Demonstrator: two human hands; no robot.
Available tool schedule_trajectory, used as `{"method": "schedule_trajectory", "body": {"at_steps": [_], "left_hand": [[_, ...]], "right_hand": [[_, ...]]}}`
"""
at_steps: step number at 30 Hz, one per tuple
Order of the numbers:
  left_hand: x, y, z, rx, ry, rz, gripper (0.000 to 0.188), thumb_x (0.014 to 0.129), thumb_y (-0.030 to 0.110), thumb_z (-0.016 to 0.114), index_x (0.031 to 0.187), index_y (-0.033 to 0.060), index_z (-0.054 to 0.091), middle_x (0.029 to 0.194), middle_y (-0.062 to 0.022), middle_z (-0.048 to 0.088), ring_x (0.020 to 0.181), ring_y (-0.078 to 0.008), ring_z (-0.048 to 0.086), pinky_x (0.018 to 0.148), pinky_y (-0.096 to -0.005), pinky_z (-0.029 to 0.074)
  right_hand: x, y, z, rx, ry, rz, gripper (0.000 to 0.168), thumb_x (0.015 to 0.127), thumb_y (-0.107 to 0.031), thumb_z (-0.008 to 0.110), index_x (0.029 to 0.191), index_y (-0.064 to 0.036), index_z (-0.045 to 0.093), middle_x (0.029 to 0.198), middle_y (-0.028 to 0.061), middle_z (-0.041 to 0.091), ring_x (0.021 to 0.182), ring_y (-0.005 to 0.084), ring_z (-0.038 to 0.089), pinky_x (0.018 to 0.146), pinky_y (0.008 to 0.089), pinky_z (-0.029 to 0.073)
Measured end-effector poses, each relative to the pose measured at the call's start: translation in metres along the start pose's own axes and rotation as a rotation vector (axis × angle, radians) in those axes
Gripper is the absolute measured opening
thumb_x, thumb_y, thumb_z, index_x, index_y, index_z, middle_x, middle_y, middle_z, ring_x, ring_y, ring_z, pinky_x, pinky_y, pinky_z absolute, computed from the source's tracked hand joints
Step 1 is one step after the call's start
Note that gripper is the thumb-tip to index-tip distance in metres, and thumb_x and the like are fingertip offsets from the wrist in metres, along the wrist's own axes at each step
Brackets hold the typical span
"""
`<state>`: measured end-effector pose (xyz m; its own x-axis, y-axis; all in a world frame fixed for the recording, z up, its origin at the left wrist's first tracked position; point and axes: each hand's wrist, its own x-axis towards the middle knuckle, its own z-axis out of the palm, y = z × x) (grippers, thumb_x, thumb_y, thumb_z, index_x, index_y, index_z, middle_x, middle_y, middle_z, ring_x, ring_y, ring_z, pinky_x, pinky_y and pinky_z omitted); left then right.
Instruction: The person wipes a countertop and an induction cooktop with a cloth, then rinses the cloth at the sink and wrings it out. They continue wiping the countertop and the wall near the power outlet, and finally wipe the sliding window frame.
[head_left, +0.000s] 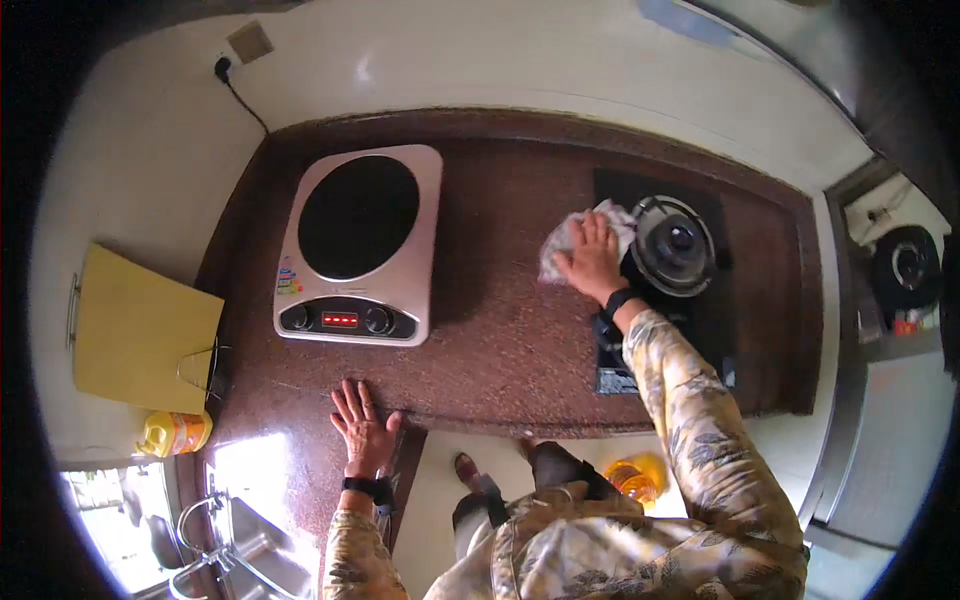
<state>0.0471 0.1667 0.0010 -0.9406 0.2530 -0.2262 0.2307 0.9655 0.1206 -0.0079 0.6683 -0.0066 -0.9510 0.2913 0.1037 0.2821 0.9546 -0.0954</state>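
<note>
My right hand (595, 259) lies spread on a whitish cloth (556, 244) on the reddish-brown stone countertop (495, 360), its palm pressed over the cloth. The cloth reaches the left edge of a black glass gas hob (705, 337), close to its round burner (675, 244). My left hand (364, 427) rests flat near the counter's front edge, fingers apart and holding nothing. Beyond it stands a silver electric cooktop (356, 289) with a round black plate, two knobs and a lit red display.
A yellow cutting board (142, 337) leans at the left wall above a yellow bottle (176, 433). A steel sink (262, 547) with a faucet (221, 555) is at lower left. A black plug (223, 69) sits in the wall. An orange-yellow container (636, 480) stands on the floor.
</note>
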Motion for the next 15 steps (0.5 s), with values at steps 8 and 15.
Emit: {"method": "schedule_trajectory", "body": {"at_steps": [8,15], "left_hand": [[0.004,0.005,-0.009,-0.047,-0.040,0.010,0.093,0.084,0.052,0.061,0.152,0.0039,0.020,0.158,-0.0255,0.004,0.144,-0.0505,-0.001,0.108,-0.0715,0.007],[0.009,0.007,-0.014,-0.056,-0.059,0.009,0.080,0.086,0.051,0.061,0.151,0.0172,0.028,0.158,-0.0255,0.004,0.144,-0.0506,0.000,0.106,-0.0734,0.007]], "right_hand": [[0.142,-0.019,0.053,-0.006,0.134,-0.032,0.070,0.092,-0.053,0.045,0.140,-0.002,0.042,0.152,0.0211,0.028,0.142,0.0414,0.019,0.113,0.0549,0.017],[0.172,-0.127,0.079,0.094,0.256,-0.492,0.060,0.088,-0.040,0.057,0.135,-0.004,0.048,0.147,0.0223,0.035,0.137,0.0421,0.027,0.109,0.0575,0.025]]}}
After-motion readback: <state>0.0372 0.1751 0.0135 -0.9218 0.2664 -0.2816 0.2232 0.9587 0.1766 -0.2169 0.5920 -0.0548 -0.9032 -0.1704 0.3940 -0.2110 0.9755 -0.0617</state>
